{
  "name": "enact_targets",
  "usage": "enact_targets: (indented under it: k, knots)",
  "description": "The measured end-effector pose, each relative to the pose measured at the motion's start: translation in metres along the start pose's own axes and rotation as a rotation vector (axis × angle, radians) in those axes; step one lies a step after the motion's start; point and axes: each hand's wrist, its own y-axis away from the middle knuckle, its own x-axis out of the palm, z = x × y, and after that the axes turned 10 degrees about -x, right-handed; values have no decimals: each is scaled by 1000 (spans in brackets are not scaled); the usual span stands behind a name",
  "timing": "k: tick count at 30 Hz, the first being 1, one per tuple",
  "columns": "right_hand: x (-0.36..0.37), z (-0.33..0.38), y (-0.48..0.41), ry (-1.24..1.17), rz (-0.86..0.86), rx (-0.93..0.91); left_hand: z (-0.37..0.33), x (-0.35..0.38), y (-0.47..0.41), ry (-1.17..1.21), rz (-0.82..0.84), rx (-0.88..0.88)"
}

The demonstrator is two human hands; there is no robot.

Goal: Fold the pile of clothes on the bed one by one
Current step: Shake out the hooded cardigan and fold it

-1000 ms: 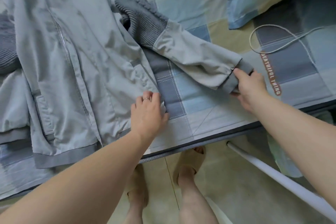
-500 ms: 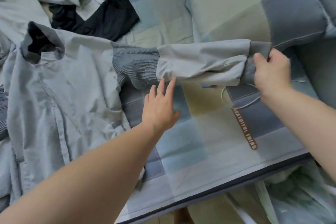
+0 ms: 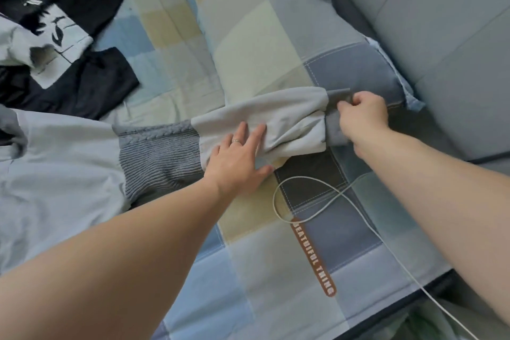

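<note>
The right hand is curled tight round the dark grey cuff of a sleeve, pinching it at the lower edge of the pillow; the left hand lies flat on the pale part of the same sleeve, fingers straight and slightly spread, a ring on one of them, the thumb out to the side on the bed; between the two hands the pale fabric is bunched in soft folds; the sleeve runs leftward into a ribbed grey knit panel and then into the body of the light grey jacket, which is spread over the left side of the bed; beyond the jacket, at the far left, the rest of the clothes lie in a loose heap, mostly black with one black-and-white printed piece; just below the sleeve a white cable loops over the patchwork bed cover and trails off to the lower right; beside the loop a brown label reads "BEAUTIFUL THING".
</note>
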Motion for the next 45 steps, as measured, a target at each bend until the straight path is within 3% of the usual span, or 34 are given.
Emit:
enact_targets:
  k: [2,3,5,7,8,11,14,18,22,26,29,38,43,45]
  knots:
    - [1,-2,6,19,-20,-16,-6,4,-1,25,-12,0]
    - [0,-4,14,97,-54,-113,-7,6,1,29,-21,2]
    - [-3,-5,36,366,-143,-543,-6,11,4,24,-33,13]
    - [1,-12,49,576,-23,-964,-2,16,7,4,-22,25]
    - [4,-18,51,667,93,-1030,1,18,9,-5,-16,30]
    - [2,-27,56,942,383,-761,11,21,21,-14,-11,27]
    - [1,-27,70,1000,391,-565,26,24,42,-7,9,-1]
    - [20,-12,132,748,303,-581,65,26,90,0,47,-33]
    - [59,-17,229,433,407,-576,125,37,157,-37,91,-76]
    - [110,-35,335,218,772,-230,198,59,234,-122,173,-76]
    - [145,-50,401,160,874,35,251,75,282,-194,177,-37]
    - [234,-52,494,-2,795,206,338,131,345,-164,205,-101]
    - [216,-48,490,-99,659,193,340,150,361,-136,219,-87]
    - [199,-50,491,-242,610,328,333,153,365,-140,186,-67]
